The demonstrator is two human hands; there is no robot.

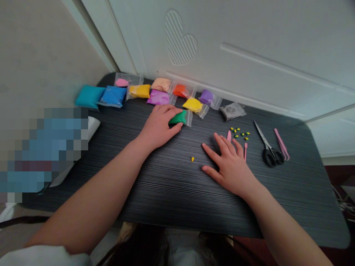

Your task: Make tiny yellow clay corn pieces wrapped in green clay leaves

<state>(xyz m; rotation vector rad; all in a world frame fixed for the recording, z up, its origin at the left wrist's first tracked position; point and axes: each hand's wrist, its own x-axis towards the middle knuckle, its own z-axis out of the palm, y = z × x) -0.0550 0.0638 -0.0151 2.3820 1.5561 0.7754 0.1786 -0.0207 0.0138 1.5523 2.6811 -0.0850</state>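
Note:
My left hand [159, 125] has its fingers and thumb closed around the left end of a clear bag of green modelling clay [181, 117], which lies on the table. The fingers partly cover the bag. To the right, my right hand [226, 160] is spread with nothing in it. A small yellow piece of clay [192, 159] lies on the table to the left of its fingertips. Just beyond that hand are a pink clay tool [229, 135], a second pink tool [245, 149] partly hidden by it, and several small yellow-and-green clay pieces [242, 134].
Bags of clay line the back of the dark table [166, 192], among them blue [113, 96], yellow [194, 105], purple [206, 96] and grey [232, 111]. Black-handled scissors [267, 147] and pink tweezers [281, 144] lie at right. A blurred-out object [52, 155] sits at left.

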